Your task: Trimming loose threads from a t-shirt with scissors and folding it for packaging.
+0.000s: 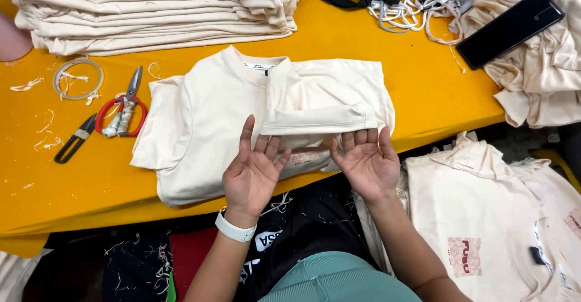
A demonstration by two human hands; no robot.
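Cream shirt (pixel 242 120) on the yellow bench (pixel 91 181), near its front edge, partly folded: neck up, one side doubled over the middle, lower hem hanging toward the lap. Left hand (pixel 251 169) palm up under the lower fold, fingers (pixel 247 134) spread and released, tips touching cloth, gripping nothing. Right hand (pixel 366 163) the same just beside it, palm up, fingers (pixel 363 140) loose beneath the folded sleeve edge, nothing clenched. White band on the left wrist.

Judged from this pose, a bottom-to-top fold in hand. To do well: both palms level and slid equally far under the hem; lift together so the fold line stays straight across; no pinching, to avoid creases; side edges squared with the doubled panel before pressing flat; neck label kept centred and showing. Risk: right side thicker than left, so likely to slip or skew if raised unevenly.

Around: tall stack of folded cream shirts (pixel 157 11) at the back left; red-handled scissors (pixel 124 111) and black thread snips (pixel 75 138) to the left, well apart from the hands; a ring of tape (pixel 77 78) and thread scraps nearby; black phone (pixel 509 28) on loose cream cloth at the right; more cream shirts (pixel 484 217) heaped below the bench edge on the right.
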